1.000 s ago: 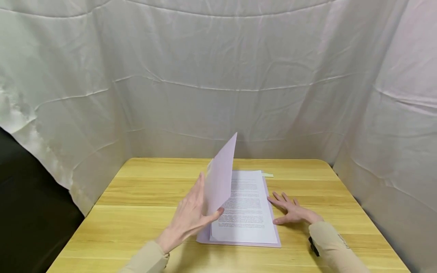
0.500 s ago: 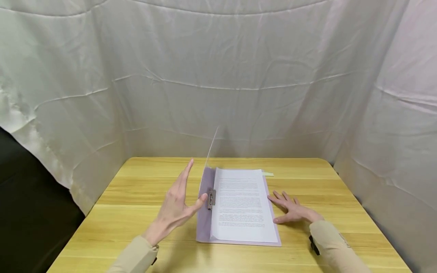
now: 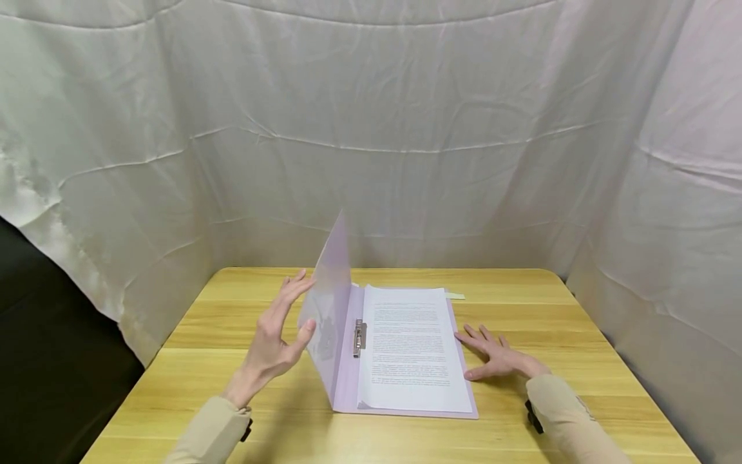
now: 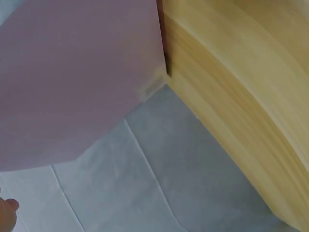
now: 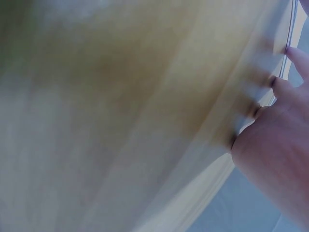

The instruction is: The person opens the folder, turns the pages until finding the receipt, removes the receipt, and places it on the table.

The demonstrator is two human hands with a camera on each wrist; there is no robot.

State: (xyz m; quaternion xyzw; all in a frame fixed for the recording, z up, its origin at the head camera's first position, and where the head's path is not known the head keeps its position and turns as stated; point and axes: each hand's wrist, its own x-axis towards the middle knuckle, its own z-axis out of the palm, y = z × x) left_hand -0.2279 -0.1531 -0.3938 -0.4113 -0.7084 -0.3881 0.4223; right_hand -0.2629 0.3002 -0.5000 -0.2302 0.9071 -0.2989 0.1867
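Note:
A lilac clip folder [image 3: 348, 393] lies on the table with its front cover [image 3: 333, 303] standing up and leaning left. My left hand [image 3: 269, 345] is at the free edge of the cover, fingers and thumb spread apart and lightly bent. In the left wrist view the cover [image 4: 77, 82] fills the upper left, and just one fingertip shows. Printed sheets [image 3: 414, 354] lie in the folder beside a metal lever clip [image 3: 358, 338]. My right hand [image 3: 495, 357] rests with spread fingers on the folder's right edge; in the right wrist view the hand [image 5: 275, 121] appears at the right.
A pale tab [image 3: 455, 296] sticks out past the folder's upper right corner. The wooden table [image 3: 249, 322] has grey cloth [image 3: 377, 129] hanging behind it and at both sides. Something black [image 3: 52, 361] is at the left beyond the table.
The folder's cover has swung from leaning right over the sheets to leaning left, baring the metal clip. My left hand has moved left with it. The right hand has stayed in place.

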